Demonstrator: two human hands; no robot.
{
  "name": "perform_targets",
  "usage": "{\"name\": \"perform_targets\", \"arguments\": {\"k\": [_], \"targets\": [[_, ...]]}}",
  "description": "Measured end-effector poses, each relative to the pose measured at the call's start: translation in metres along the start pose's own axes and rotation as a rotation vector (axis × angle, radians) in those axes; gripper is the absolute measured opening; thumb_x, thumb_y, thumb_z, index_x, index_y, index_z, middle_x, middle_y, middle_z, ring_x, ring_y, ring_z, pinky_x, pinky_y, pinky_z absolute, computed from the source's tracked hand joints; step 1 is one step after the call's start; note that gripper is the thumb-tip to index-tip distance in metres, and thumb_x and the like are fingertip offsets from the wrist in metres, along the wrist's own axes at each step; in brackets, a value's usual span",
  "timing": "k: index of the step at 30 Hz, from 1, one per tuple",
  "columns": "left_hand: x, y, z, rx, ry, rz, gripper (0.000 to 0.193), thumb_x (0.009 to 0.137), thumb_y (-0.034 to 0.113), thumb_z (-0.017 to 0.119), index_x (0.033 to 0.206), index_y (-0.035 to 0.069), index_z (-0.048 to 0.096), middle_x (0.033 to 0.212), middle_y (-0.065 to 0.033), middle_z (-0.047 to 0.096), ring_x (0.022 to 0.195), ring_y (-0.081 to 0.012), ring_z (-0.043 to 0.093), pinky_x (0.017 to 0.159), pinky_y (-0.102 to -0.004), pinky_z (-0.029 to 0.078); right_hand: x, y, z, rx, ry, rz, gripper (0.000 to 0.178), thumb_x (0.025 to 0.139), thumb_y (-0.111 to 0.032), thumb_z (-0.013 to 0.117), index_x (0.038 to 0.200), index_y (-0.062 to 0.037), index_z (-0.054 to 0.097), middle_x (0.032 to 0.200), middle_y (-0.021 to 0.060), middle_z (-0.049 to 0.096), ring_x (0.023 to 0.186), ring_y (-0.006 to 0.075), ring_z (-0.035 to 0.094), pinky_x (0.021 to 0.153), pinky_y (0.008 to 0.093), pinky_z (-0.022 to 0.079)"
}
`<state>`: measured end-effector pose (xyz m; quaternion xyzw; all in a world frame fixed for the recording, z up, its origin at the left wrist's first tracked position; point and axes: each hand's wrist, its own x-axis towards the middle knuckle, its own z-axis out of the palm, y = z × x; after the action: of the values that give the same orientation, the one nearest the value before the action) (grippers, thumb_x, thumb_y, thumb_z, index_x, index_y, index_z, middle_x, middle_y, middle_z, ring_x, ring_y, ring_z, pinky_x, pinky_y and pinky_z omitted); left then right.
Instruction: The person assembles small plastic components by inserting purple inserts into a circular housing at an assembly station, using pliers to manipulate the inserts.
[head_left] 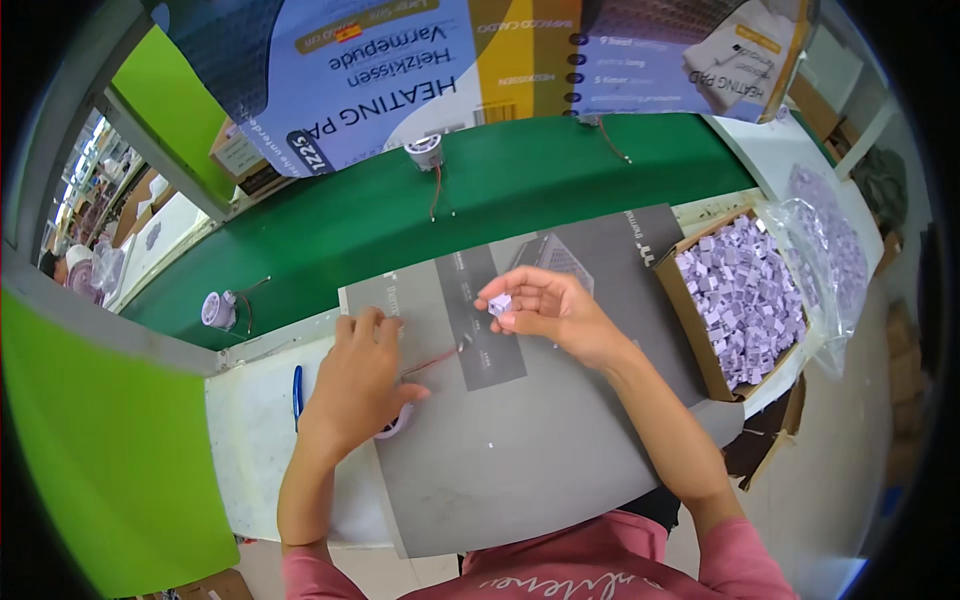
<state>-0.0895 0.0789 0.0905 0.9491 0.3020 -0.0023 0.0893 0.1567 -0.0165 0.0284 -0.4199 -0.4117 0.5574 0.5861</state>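
Observation:
Between the thumb and fingertips of my right hand (555,315) is a small lilac plastic block (500,306), held above the grey printed cardboard sheet (540,450). My left hand (358,385) rests at the sheet's left edge, fingers bent and thumb spread away from them. Under its palm and thumb a round white-and-lilac part (397,424) shows only in part. A thin reddish wire (432,361) runs from beside the left thumb across the sheet toward the right hand. What lies beneath the left fingers is hidden.
An open cardboard box (700,325) heaped with lilac blocks stands at right, beside a clear plastic bag (830,250). A blue-handled tool (298,397) lies left. Round wired parts (424,152) sit on the green belt (330,240). A printed heating-pad carton (400,70) overhangs the back.

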Motion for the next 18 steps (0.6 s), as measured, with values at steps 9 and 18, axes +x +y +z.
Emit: {"name": "perform_targets", "arguments": {"k": [9, 18], "targets": [[0.014, -0.014, 0.029, -0.005, -0.243, 0.142, 0.020, 0.089, 0.019, 0.064, 0.105, 0.006, 0.064, 0.068, -0.0148, 0.064, 0.069, -0.0347, 0.065, 0.070, -0.0428, 0.050, -0.004, 0.017, 0.014, 0.006, -0.154, 0.104, 0.024, 0.094, -0.008, 0.064, 0.117, -0.0013, 0.065, 0.109, 0.0038, 0.067, 0.096, 0.0088, 0.064, 0.088, 0.0252, 0.051], [0.036, -0.002, -0.003, -0.829, -0.539, 0.053, 0.032, 0.105, 0.028, 0.042, 0.117, 0.004, 0.060, 0.072, -0.0146, 0.058, 0.072, -0.0300, 0.062, 0.071, -0.0394, 0.048, -0.007, 0.008, 0.009, 0.286, -0.084, 0.120, 0.029, 0.096, -0.010, 0.062, 0.123, -0.0001, 0.062, 0.125, 0.0165, 0.064, 0.106, 0.0205, 0.066, 0.096, 0.0332, 0.051]]}}
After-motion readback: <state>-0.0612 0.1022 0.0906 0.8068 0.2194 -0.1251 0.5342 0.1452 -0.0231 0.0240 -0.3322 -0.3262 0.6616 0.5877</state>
